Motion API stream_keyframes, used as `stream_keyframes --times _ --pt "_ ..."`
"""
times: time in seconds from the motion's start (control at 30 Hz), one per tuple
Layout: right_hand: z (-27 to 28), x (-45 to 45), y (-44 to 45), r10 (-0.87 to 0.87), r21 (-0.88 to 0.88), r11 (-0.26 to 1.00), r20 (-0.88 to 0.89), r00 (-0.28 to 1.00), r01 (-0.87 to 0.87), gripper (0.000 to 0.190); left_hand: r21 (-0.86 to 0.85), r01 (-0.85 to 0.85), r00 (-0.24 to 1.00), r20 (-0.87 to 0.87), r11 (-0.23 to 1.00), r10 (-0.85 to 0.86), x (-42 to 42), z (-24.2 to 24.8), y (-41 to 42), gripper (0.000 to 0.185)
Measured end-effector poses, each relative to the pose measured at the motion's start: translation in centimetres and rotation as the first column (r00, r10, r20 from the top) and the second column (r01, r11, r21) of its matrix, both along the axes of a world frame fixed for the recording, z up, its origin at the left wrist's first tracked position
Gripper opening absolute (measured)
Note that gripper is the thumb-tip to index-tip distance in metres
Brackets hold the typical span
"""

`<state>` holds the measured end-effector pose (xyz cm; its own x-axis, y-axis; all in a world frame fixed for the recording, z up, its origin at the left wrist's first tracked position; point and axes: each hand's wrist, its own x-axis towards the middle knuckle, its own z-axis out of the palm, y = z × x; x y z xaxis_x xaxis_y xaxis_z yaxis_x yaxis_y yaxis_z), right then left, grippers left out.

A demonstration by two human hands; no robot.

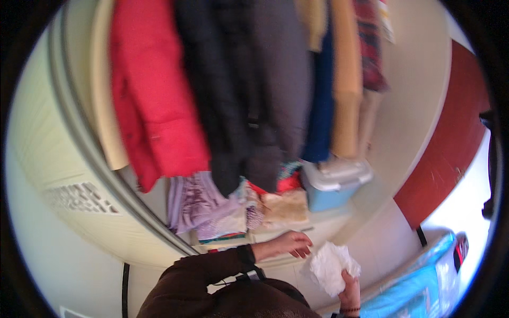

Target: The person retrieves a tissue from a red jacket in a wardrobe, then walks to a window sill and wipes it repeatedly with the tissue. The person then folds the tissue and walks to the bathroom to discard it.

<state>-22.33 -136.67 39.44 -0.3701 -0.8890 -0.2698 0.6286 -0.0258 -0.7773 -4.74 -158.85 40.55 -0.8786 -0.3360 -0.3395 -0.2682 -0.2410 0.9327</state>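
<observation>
In my right hand (350, 287) I hold a crumpled white bundle (332, 267), which looks like thin cloth or tissue; blur hides its exact material. My left hand (293, 243) is a little to the left of it, fingers loosely curled and apart, holding nothing. Just beyond my left hand is the wardrobe's bottom shelf (330, 220). On that shelf sit a folded beige cloth (285, 208), a pile of lilac patterned fabric (203, 210) and a light blue storage box (332, 194) with a pale lid.
Above the shelf hang a red padded jacket (159, 99), dark coats (238, 87) and a tan garment (346, 99). A pale sliding door (59, 159) stands on the left. At right are a red-brown panel (441, 139) and a blue plastic-wrapped item (409, 286).
</observation>
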Motion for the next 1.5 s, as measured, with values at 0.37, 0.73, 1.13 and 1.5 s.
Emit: stream_keyframes --times 0.37,0.73,1.13,1.5 --pt "-1.6 -16.2 10.3 -0.231 -0.027 0.971 0.147 0.962 0.237 0.038 0.079 0.091 0.984 0.144 0.993 -0.102 -17.2 -1.0 6.0 0.027" --pt "-4.6 -30.9 14.6 -0.449 0.077 0.893 0.126 0.885 0.443 0.039 0.107 0.401 0.906 0.104 0.910 -0.411 -41.9 -4.0 8.7 0.025" --pt "-1.0 -53.2 13.8 -0.701 0.063 0.713 0.042 0.712 0.699 0.046 0.151 0.448 0.890 0.017 0.881 -0.455 -69.1 -3.9 8.0 0.032" --pt "2.8 -77.7 1.7 -0.374 -0.107 0.919 0.073 0.924 0.380 0.042 0.482 0.382 0.924 -0.180 0.789 -0.337 -87.0 1.5 1.5 0.090"
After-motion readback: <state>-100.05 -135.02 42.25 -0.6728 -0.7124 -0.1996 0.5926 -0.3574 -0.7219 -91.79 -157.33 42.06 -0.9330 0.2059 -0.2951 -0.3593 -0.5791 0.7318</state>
